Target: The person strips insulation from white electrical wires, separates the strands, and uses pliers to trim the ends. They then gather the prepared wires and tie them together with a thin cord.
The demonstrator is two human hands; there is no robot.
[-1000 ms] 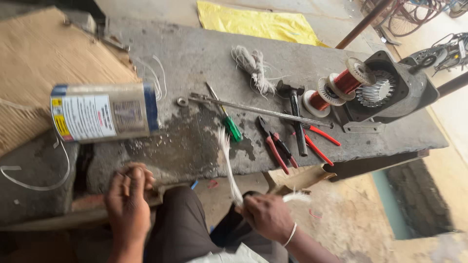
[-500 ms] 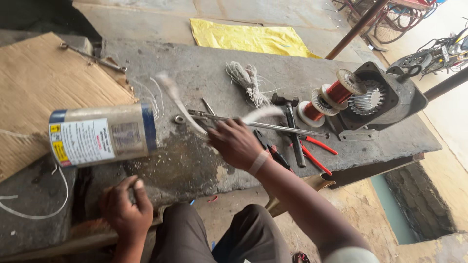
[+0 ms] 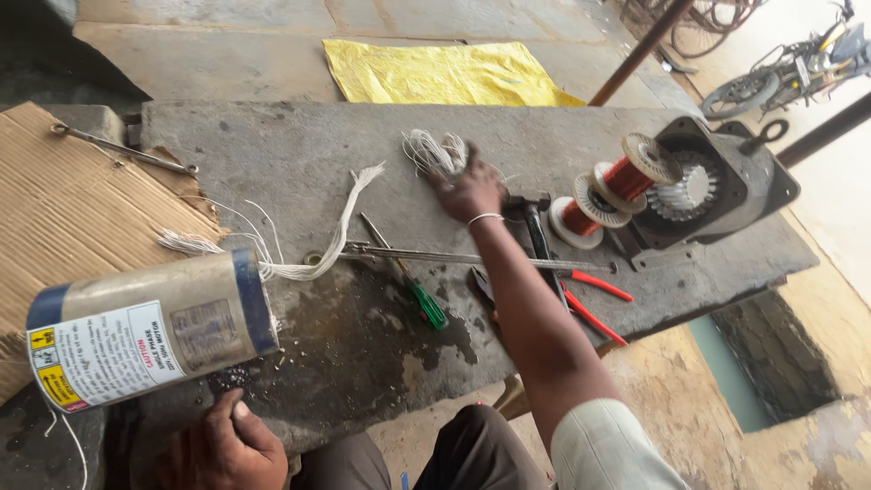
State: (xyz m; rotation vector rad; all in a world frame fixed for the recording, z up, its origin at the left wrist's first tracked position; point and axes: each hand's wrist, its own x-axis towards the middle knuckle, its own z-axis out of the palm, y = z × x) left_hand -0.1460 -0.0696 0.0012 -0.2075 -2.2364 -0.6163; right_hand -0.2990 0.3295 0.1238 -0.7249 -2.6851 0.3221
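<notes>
My right hand [image 3: 469, 191] reaches across the stone bench [image 3: 272, 154] and its fingers rest on a bundle of white cord [image 3: 434, 149] at the far side, gripping its near end. A flat white fibre strip [image 3: 337, 229] lies loose on the bench, running from the open end of a grey and blue motor cylinder [image 3: 145, 332] that lies on its side at the left. My left hand [image 3: 225, 449] sits low at the bench's near edge under that cylinder, fingers curled; I see nothing in it.
A long metal rod [image 3: 454, 259], a green-handled screwdriver [image 3: 426, 305], a hammer [image 3: 537, 231] and red-handled pliers [image 3: 594, 301] lie mid-bench. Copper wire spools [image 3: 626, 180] and a black motor housing [image 3: 717, 186] stand at the right. Cardboard [image 3: 63, 209] lies left, a yellow sack [image 3: 445, 73] behind.
My right hand lifted the white strip from below the bench, laid it by the cylinder, let go and moved on to the cord bundle. My left hand stayed at the near edge.
</notes>
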